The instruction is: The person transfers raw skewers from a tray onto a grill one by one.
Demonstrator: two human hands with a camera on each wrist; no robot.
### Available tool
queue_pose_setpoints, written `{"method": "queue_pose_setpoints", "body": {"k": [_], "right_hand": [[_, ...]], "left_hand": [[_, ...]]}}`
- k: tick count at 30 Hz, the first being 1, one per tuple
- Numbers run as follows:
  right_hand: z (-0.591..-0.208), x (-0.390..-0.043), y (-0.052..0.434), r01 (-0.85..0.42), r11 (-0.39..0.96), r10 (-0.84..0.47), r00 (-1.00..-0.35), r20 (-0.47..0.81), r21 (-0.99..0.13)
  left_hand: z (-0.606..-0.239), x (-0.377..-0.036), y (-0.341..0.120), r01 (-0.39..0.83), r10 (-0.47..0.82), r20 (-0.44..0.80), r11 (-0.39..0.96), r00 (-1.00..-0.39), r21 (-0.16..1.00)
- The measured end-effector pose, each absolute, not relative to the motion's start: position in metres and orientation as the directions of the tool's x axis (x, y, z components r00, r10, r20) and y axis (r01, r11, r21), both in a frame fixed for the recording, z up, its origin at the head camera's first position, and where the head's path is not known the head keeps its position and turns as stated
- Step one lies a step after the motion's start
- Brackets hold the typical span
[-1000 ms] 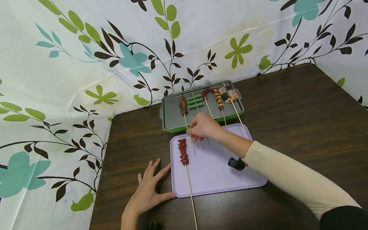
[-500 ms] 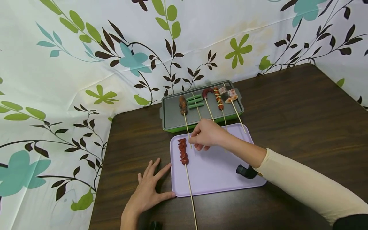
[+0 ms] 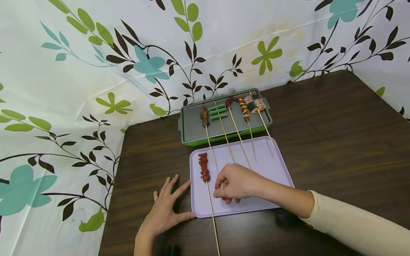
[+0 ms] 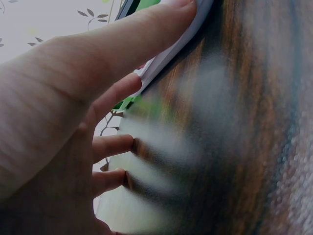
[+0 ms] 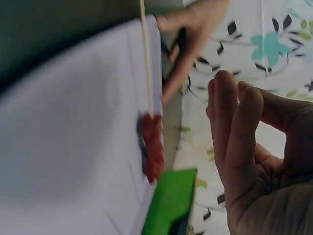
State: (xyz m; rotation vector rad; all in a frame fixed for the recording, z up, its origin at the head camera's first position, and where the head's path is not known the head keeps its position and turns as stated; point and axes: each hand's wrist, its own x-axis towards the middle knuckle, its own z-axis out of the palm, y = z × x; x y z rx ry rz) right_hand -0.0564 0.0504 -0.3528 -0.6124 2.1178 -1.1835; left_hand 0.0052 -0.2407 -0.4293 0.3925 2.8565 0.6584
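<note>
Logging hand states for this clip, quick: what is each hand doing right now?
Left hand: open, flat on the table, thumb against the purple tray.
Right hand: fingers loosely curled, holding nothing, over the tray.

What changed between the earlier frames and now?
The right hand drew back from the skewer sticks by the grill tray toward the near side of the purple tray, holding nothing. The left hand, red meat skewer and five skewers on the grill stayed put.
</note>
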Motion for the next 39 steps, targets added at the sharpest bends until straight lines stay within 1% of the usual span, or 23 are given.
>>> {"method": "queue_pose_setpoints", "body": {"k": [6, 13, 15, 19, 22, 30, 39], "right_hand": [[-0.381, -0.039, 0.041, -0.075, 0.462, -0.675, -0.676, -0.296, -0.884], [-0.407, -0.039, 0.034, -0.055, 0.441, -0.682, -0.669, -0.294, -0.896], [-0.411, -0.040, 0.032, -0.025, 0.433, -0.676, -0.670, -0.306, -0.901], [-0.418, -0.041, 0.028, 0.073, 0.423, -0.640, -0.682, -0.355, -0.903], [-0.422, -0.042, 0.024, 0.116, 0.417, -0.615, -0.694, -0.374, -0.901], [-0.425, -0.040, 0.019, 0.114, 0.418, -0.599, -0.711, -0.368, -0.901], [-0.427, -0.037, 0.024, 0.143, 0.370, -0.612, -0.706, -0.356, -0.918]], "left_hand": [[-0.429, 0.005, -0.241, 0.222, 0.300, -0.113, 0.868, -0.947, 0.445], [-0.430, 0.005, -0.241, 0.224, 0.304, -0.114, 0.864, -0.946, 0.450], [-0.431, 0.005, -0.241, 0.223, 0.303, -0.113, 0.865, -0.946, 0.450], [-0.430, 0.004, -0.241, 0.220, 0.301, -0.117, 0.866, -0.946, 0.449], [-0.430, 0.004, -0.241, 0.218, 0.300, -0.121, 0.867, -0.946, 0.448], [-0.430, 0.005, -0.240, 0.215, 0.296, -0.120, 0.868, -0.948, 0.448], [-0.429, 0.005, -0.240, 0.213, 0.292, -0.118, 0.871, -0.949, 0.443]]}}
